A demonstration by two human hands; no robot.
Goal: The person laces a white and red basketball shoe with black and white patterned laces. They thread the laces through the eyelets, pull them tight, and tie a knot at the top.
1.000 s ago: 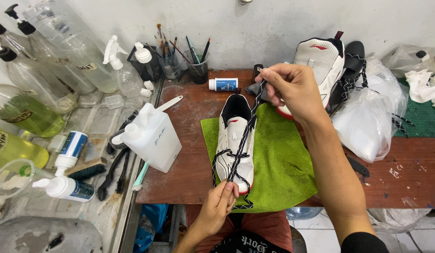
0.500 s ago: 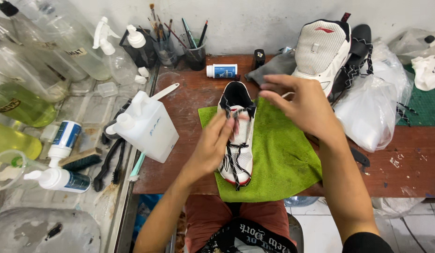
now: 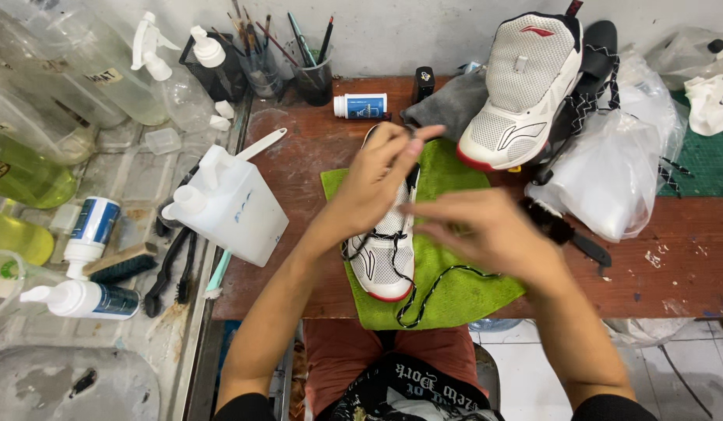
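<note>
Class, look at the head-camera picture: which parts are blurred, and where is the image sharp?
Head view: the right hand is smeared by motion blur, fingertips indistinct; the left hand is only slightly soft; the white shoe, green cloth and square white bottle are sharp under even light.

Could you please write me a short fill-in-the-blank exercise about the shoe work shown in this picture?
1. The white mesh sneaker with the red-edged sole lies on a ____ towel.
2. The left hand is over the sneaker's ____ end, the end farther from the person.
3. The black-and-white patterned shoelace trails under the ____ hand.
4. The second white sneaker leans against the ____ .

Missing words: green; heel; right; wall
</note>
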